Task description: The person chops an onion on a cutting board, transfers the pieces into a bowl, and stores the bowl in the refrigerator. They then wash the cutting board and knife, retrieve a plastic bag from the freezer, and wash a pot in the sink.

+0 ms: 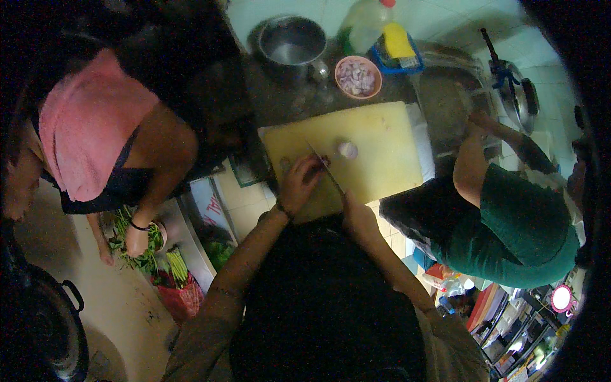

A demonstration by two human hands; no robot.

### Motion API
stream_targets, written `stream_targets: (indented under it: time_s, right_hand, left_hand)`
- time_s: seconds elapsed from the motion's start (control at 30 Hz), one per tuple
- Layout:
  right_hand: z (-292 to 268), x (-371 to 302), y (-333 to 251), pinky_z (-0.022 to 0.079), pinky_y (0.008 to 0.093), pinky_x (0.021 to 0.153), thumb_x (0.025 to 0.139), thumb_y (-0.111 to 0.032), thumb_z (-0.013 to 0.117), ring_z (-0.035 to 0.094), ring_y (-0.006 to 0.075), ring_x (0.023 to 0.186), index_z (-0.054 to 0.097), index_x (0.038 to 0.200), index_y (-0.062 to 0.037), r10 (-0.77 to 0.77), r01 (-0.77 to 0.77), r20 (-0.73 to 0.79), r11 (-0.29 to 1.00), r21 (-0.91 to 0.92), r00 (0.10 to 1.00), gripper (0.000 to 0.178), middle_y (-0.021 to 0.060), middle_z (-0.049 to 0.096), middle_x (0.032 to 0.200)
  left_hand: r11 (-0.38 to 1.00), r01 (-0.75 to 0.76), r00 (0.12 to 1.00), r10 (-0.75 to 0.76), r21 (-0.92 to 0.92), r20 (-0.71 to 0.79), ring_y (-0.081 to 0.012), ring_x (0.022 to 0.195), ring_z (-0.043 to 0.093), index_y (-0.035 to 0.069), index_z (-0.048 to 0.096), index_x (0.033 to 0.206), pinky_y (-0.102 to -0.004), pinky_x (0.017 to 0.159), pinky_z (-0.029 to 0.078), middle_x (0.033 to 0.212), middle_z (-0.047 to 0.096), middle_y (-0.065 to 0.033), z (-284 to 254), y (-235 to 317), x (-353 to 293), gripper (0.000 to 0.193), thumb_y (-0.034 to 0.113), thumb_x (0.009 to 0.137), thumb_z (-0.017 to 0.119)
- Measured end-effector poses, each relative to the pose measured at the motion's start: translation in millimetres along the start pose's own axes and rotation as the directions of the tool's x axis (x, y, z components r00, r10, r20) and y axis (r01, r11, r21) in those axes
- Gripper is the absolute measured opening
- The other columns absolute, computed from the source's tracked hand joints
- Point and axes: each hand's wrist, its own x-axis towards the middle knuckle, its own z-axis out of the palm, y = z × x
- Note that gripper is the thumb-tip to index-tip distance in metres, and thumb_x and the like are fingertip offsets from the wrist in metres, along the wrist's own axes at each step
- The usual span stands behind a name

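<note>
Here, hands [298,189] angled inward, right [359,219] gripping knife [334,179]

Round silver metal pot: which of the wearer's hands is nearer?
Left. The left hand, over the yellow rectangular cutting board, is below the pot in the picture; the right hand, holding the metal knife, is lower and farther right.

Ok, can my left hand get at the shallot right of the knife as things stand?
Probably not straight across: the knife, held in your right hand, slants between your left hand and the shallot. Over the top looks open.
</note>
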Motion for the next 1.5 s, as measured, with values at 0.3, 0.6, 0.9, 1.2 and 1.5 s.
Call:
stream_targets:
  time_s: [0.3,0.6,0.9,1.2,1.5]
  right_hand:
    - [11.6,23.5,25.2,0.045,0.0558,0.08,0.097,-0.026,0.035,0.057,0.0499,0.094,0.047,0.114,-0.003,-0.15,0.166,-0.165,0.983,0.085,0.975,0.031,0.0308,0.06,0.1]
    - [3.7,4.8,13.7,0.044,0.0576,0.077,0.097,-0.029,0.03,0.056,0.0535,0.091,0.047,0.108,-0.0069,0.015,-0.007,-0.064,0.992,0.125,0.998,0.03,0.0312,0.061,0.098]
    - [20.7,13.5,17.1,0.045,0.0557,0.08,0.096,-0.025,0.033,0.057,0.0511,0.096,0.043,0.121,-0.009,-0.008,0.011,-0.03,0.995,0.097,1.0,0.032,0.0334,0.059,0.101]
    - [-3.2,10.4,28.8,0.052,0.0492,0.061,0.091,-0.02,0.049,0.065,0.0376,0.073,0.045,0.121,-0.01,-0.009,-0.036,-0.164,0.962,-0.269,0.986,0.032,0.0208,0.063,0.095]
    - [-38.6,-11.3,45.1,0.047,0.0536,0.06,0.094,-0.026,0.046,0.061,0.0443,0.074,0.047,0.115,-0.0105,-0.04,0.007,-0.286,0.993,-0.114,0.958,0.026,0.0233,0.062,0.083]
  left_hand:
    - [0.992,-0.002,0.999,-0.003,0.123,0.048,-0.0313,0.114,0.052,0.009,0.06,0.105,-0.0401,0.096,0.042,0.118,0.057,-0.013,10.0,0.3,5.1,0.025,0.02,0.084,0.067]
    - [0.996,0.009,0.999,-0.012,0.083,0.037,-0.0349,0.113,0.051,0.004,0.058,0.107,-0.042,0.097,0.041,0.12,0.056,-0.0157,4.4,0.0,2.6,0.032,0.022,0.083,0.068]
    - [0.992,0.08,0.994,-0.086,0.099,0.061,-0.0336,0.112,0.052,0.006,0.059,0.108,-0.0408,0.096,0.041,0.12,0.057,-0.0157,9.6,-4.6,-3.1,0.028,0.019,0.084,0.067]
    - [0.86,-0.431,0.9,0.433,0.273,0.054,-0.031,0.114,0.052,0.009,0.058,0.115,-0.042,0.098,0.042,0.122,0.055,-0.0107,0.8,26.3,8.3,0.029,0.018,0.088,0.062]
    - [0.881,-0.442,0.672,0.2,0.17,0.713,-0.033,0.109,0.054,0.01,0.064,0.108,-0.0407,0.091,0.045,0.117,0.059,-0.0133,47.0,43.9,124.1,0.033,0.021,0.078,0.07]
